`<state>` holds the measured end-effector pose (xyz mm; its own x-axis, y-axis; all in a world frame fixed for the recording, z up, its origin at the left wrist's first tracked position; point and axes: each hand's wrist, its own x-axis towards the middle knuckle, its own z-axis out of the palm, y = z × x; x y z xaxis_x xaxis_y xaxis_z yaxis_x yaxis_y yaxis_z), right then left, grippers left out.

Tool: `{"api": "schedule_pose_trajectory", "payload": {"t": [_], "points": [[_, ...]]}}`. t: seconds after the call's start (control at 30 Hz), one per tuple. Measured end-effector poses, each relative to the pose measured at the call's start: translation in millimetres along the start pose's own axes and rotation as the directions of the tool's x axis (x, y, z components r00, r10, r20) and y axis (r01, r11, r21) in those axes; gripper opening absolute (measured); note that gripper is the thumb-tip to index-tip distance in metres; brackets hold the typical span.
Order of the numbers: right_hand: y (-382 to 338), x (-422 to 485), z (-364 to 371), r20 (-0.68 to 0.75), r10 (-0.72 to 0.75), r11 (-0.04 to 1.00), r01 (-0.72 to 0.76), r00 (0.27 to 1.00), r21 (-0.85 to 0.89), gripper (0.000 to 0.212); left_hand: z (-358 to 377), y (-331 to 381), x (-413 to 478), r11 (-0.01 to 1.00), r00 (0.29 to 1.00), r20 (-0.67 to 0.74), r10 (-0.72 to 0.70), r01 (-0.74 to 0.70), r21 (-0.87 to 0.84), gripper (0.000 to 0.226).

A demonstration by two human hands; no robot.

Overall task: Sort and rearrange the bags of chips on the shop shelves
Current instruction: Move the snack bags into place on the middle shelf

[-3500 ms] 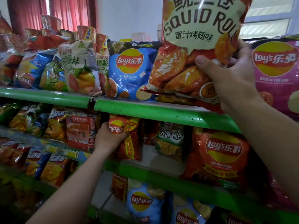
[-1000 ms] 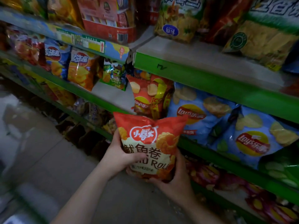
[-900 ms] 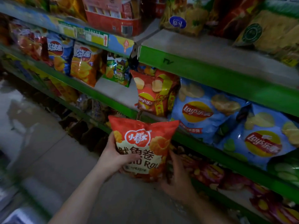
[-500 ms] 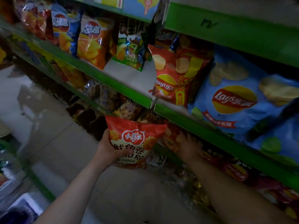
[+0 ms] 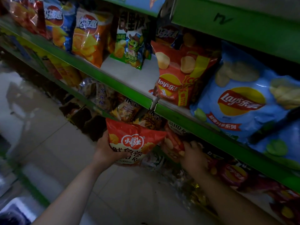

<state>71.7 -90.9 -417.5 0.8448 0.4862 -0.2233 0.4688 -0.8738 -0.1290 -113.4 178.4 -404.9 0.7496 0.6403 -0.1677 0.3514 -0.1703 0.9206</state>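
My left hand (image 5: pixel 107 152) grips an orange-red Squid Roll bag (image 5: pixel 135 140) by its lower left side, holding it in front of the lowest shelf. Just right of it, my right hand (image 5: pixel 193 155) reaches under the green shelf edge (image 5: pixel 203 132), its fingers curled on a second Squid Roll bag (image 5: pixel 174 140) that stands there. Above that edge stand a red Lay's bag (image 5: pixel 178 78) and a big blue Lay's bag (image 5: pixel 243 101).
The shelf above also carries a green cartoon bag (image 5: pixel 129 47) with a bare patch of shelf board (image 5: pixel 129 73) in front of it, and orange bags (image 5: pixel 90 36) to the left. Dark snack packs (image 5: pixel 126 109) fill the lowest shelf. Tiled floor (image 5: pixel 48 135) lies to the left.
The view has dropped from the upper shelves to the lowest one. The Squid Roll bag passed from both hands to my left hand alone; my right hand moved in under the shelf onto another bag.
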Motion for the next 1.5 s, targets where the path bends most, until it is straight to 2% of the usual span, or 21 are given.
{"api": "schedule_pose_trajectory", "payload": {"t": [0.1, 0.23, 0.4, 0.5, 0.6, 0.77, 0.93, 1.03, 1.13, 1.2, 1.3, 1.4, 1.5], "points": [[31.0, -28.3, -10.8, 0.045, -0.017, 0.993, 0.012, 0.999, 0.117, 0.059, 8.1, 4.7, 5.7, 1.000, 0.998, 0.057, 0.006, -0.006, -0.006, 0.103], [69.1, -61.4, -21.0, 0.036, 0.007, 0.963, -0.017, 0.999, 0.269, 0.059, 35.2, 12.0, 19.7, 0.998, 0.983, 0.173, 0.056, -0.059, 0.010, 0.095], [106.6, -82.3, -16.5, 0.118, -0.025, 0.969, -0.005, 0.993, 0.247, 0.055, 86.2, 20.0, 40.7, 0.994, 0.962, 0.269, 0.048, -0.073, 0.082, 0.100], [120.1, -89.4, -13.1, 0.139, -0.043, 0.969, 0.008, 0.989, 0.246, 0.061, 111.1, 29.0, 55.5, 0.994, 0.942, 0.326, 0.078, -0.100, 0.053, 0.092], [128.1, -93.6, -12.4, 0.133, -0.068, 0.962, 0.030, 0.989, 0.270, 0.063, 127.0, 33.1, 68.1, 0.996, 0.926, 0.370, 0.075, -0.090, 0.021, 0.086], [132.8, -98.5, -13.9, 0.110, -0.095, 0.954, 0.060, 0.989, 0.293, 0.058, 147.4, 46.1, 73.8, 0.996, 0.914, 0.397, 0.077, -0.089, 0.013, 0.096], [133.7, -97.4, -12.0, 0.093, -0.115, 0.946, 0.081, 0.989, 0.312, 0.056, 171.2, 53.5, 84.1, 0.998, 0.902, 0.429, 0.057, -0.042, -0.043, 0.087], [132.2, -91.6, -12.7, 0.060, -0.124, 0.946, 0.099, 0.990, 0.309, 0.056, 178.9, 37.5, 83.6, 0.996, 0.890, 0.449, 0.079, -0.055, -0.066, 0.095], [123.6, -84.1, -19.6, 0.043, -0.098, 0.951, 0.081, 0.994, 0.300, 0.056, 177.3, 22.4, 83.4, 0.996, 0.900, 0.431, 0.070, -0.040, -0.079, 0.101], [116.6, -76.3, -24.3, 0.036, -0.087, 0.953, 0.073, 0.996, 0.293, 0.055, 172.8, 19.9, 82.9, 0.998, 0.924, 0.378, 0.057, -0.055, -0.017, 0.102], [105.4, -66.1, -34.9, 0.030, -0.098, 0.941, 0.083, 0.995, 0.328, 0.054, 167.7, 19.6, 76.5, 0.994, 0.960, 0.275, 0.048, -0.074, 0.084, 0.117], [95.9, -62.0, -46.6, 0.029, -0.116, 0.934, 0.099, 0.993, 0.345, 0.060, 165.8, 21.5, 67.5, 0.982, 0.982, 0.180, -0.059, 0.025, 0.185, 0.127], [88.9, -61.8, -54.9, -0.002, -0.141, 0.932, 0.133, 0.990, 0.337, 0.060, 165.6, 25.9, 56.5, 0.972, 0.975, 0.173, -0.138, 0.100, 0.212, 0.133]]}}
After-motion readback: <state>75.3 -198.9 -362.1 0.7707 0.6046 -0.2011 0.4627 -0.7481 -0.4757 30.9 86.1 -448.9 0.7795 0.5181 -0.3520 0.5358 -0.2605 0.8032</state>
